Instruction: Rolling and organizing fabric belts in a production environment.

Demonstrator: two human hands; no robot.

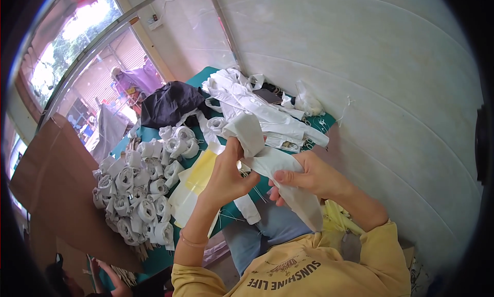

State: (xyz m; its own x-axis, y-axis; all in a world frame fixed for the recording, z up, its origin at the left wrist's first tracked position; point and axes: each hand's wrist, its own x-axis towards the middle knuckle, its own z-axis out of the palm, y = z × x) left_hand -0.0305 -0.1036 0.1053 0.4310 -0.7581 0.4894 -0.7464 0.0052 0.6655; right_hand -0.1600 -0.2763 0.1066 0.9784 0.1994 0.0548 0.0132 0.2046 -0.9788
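Holds a white fabric strip in 2 bare hands, above the near edge of a green tabletop. Grasps the upper, folded-over part with the left hand, closing thumb and fingers around the cloth. Clasps the strip farther down with the right hand, pressing the thumb onto the fabric from above and curling the fingers beneath. Lets the lower end hang past the right hand, over the blue trousers. Wears a yellow top (and a thin band on the left wrist). Works beside a large cluster of rolled white cloth pieces, at left on the table, and next to yellow and white sheets, partly hidden behind the left arm. Faces, farther back, a heap of dark fabric and spread white garments. Shares the room with a co-worker, seen at lower left by an arm, near a tilted brown board.
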